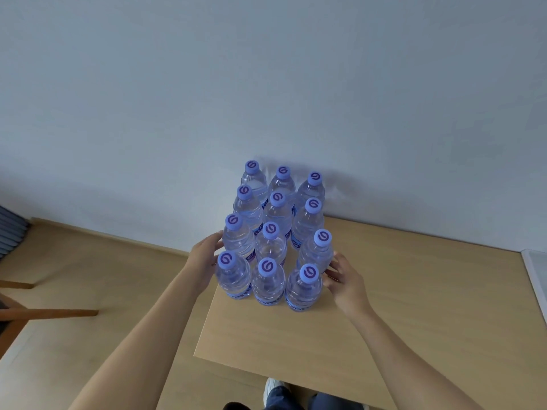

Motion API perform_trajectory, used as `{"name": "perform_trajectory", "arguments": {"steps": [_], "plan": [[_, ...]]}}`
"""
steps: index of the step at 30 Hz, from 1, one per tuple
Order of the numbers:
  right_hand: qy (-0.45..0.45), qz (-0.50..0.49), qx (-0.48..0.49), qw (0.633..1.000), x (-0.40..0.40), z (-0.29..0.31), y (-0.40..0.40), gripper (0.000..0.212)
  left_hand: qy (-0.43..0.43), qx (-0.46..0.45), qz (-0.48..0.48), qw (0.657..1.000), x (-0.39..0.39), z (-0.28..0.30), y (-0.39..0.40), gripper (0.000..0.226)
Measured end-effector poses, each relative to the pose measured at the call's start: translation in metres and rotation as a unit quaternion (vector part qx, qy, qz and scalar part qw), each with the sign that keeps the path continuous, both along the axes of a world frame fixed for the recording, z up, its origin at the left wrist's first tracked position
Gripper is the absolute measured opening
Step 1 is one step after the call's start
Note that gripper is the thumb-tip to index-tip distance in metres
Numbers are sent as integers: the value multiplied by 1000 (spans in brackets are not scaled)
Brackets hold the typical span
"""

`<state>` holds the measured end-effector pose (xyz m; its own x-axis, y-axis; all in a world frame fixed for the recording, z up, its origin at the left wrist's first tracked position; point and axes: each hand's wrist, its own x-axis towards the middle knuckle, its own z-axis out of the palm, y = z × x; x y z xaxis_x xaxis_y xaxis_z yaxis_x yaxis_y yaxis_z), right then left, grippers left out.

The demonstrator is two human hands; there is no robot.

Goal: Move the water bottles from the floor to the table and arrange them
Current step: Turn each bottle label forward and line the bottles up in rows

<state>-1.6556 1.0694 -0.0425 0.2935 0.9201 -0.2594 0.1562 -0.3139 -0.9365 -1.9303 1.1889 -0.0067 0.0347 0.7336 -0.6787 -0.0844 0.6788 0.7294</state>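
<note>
- Clear plastic water bottles (276, 232) with blue caps stand upright in a block of three columns and four rows on the light wooden desk (399, 306), pushed toward the left rear corner against the pale wall (266, 84).
- Left hand (204, 255) lies against the left flank of the block, fingers straight and relaxed beside the third-row bottle (236, 241); it wraps round nothing, so that grip is wide.
- Right hand (344, 278) sits at the right flank by the front-right bottle (305, 288), fingers loosely spread and just touching or nearly touching the plastic; its grip also holds nothing that I can see.
- Judged from this, the step is squaring the rows. Push low on the bottle bodies, not at the caps, so that none tips; press both flanks inward evenly and gently, since thin plastic gives.
- The right column looks slightly splayed: the third-row right bottle (318, 253) leans outward from its neighbours, so it likely needs nudging in.
- Mind the left edge: the front-left bottle (233, 276) stands near the desk's border, with the floor (88, 276) below.
- Hidden: the bases of the rear rows, the labels' print, and whether the left fingertips truly touch. Whether more bottles wait on the floor cannot be told.
</note>
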Motion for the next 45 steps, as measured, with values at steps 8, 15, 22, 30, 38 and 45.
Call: {"name": "perform_trajectory", "arguments": {"steps": [8,15,22,30,38,45], "plan": [[-11,36,7,999,3,2,3,49,19,25,12,999,2,1,-2,16],[15,87,-12,996,-2,5,10,57,26,32,12,999,2,3,-4,18],[26,86,-12,996,-7,3,13,63,34,39,11,999,4,6,-6,18],[-41,75,-59,995,-6,-12,-1,67,83,83,-6,993,-9,-15,-24,30],[-43,111,-78,990,-26,-27,-38,69,159,141,-92,973,-8,-30,-89,62],[-68,56,-20,996,-44,-19,-37,53,190,191,-73,960,11,-30,-95,70]]}}
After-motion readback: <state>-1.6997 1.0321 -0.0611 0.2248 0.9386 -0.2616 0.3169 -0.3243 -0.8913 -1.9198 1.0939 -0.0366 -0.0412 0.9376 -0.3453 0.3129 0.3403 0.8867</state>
